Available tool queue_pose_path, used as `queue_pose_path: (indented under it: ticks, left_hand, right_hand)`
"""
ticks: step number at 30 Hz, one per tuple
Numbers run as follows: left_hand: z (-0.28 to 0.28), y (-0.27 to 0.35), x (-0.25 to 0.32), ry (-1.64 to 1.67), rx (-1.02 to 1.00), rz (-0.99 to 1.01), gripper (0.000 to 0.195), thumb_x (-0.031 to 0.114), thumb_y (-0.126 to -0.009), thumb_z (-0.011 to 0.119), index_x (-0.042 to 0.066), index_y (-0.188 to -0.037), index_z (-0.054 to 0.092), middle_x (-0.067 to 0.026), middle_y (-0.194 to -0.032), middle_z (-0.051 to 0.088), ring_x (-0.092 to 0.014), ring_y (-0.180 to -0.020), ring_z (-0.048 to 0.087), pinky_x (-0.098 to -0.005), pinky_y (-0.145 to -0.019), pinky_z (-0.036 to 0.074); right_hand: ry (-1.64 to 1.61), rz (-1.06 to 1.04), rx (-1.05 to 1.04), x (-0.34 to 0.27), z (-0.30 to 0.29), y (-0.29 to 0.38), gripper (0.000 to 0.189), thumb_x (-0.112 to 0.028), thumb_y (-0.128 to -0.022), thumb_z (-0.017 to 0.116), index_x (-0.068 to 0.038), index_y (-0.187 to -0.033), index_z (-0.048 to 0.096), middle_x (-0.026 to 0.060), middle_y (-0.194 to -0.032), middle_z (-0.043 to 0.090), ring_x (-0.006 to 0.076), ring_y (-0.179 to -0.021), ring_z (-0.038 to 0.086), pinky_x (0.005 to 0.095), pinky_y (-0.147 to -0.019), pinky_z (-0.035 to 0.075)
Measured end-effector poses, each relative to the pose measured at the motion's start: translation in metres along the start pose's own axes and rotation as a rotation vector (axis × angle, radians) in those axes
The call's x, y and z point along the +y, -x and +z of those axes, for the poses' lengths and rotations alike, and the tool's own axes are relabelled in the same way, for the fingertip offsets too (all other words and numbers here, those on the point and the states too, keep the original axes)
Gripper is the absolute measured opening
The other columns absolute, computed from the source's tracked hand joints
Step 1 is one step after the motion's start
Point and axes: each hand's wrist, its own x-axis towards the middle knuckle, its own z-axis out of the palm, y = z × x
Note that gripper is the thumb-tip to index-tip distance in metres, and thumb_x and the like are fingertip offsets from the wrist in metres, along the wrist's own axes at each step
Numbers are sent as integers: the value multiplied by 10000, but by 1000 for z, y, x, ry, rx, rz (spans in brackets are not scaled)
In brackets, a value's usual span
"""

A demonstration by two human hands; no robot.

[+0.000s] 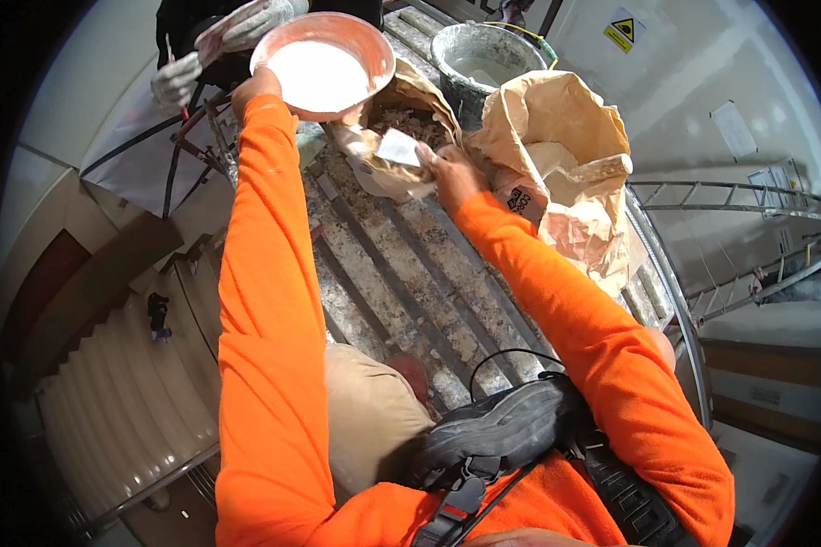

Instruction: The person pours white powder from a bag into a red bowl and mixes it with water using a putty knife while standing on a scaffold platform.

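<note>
My left hand (260, 85) grips the rim of a reddish plastic basin (380, 48), raised and tilted towards me. Bright white material (321, 75) covers its inside; glare hides whether it is powder or paste. My right hand (455, 174) pinches a small flat white piece (398, 147), perhaps a scraper blade, over the mouth of an open paper sack (441, 109). Crumpled brownish scraps (407, 119) lie inside that sack. Close by my right wrist stands a larger brown paper sack (554, 102), open and creased, with a pale rolled or tubular piece (605, 166) across its side.
A dirty mixing bucket (486, 68) holds greyish liquid behind the sacks. Slatted, plaster-stained planks (410, 260) form the platform beneath me. Gloved hands of another person (178, 78) hold a thin reddish tool at upper left. A metal ladder (732, 195) lies to the right, and stairs descend at left.
</note>
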Motion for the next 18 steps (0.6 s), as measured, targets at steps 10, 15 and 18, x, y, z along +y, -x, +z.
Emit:
queue_pose_path:
  ticks: [10, 15, 18]
  left_hand:
    - [14, 61, -7, -51, 353, 1304, 324, 375, -742, 724, 191, -1005, 682, -87, -891, 710, -315, -794, 689, -384, -700, 545]
    - [25, 73, -1, 174, 332, 1657, 296, 396, -855, 648, 128, -980, 673, -65, -923, 709, -282, -806, 693, -330, -669, 551]
    - [20, 66, -7, 184, 345, 1673, 303, 382, -875, 630, 110, -1003, 673, -77, -927, 710, -274, -817, 697, -329, -686, 554]
  right_hand:
    - [-122, 140, 66, -42, -77, -57, 309, -178, -902, 529, -151, -1208, 563, 203, -1035, 623, 374, -958, 613, 460, -795, 494]
    - [182, 211, 11, -22, -74, -92, 285, -212, -900, 506, -199, -1167, 605, 146, -1105, 608, 322, -1007, 614, 452, -839, 500]
    - [111, 30, -211, -39, -62, -66, 311, -167, -889, 510, -206, -1181, 611, 134, -1124, 595, 319, -1030, 610, 436, -856, 504]
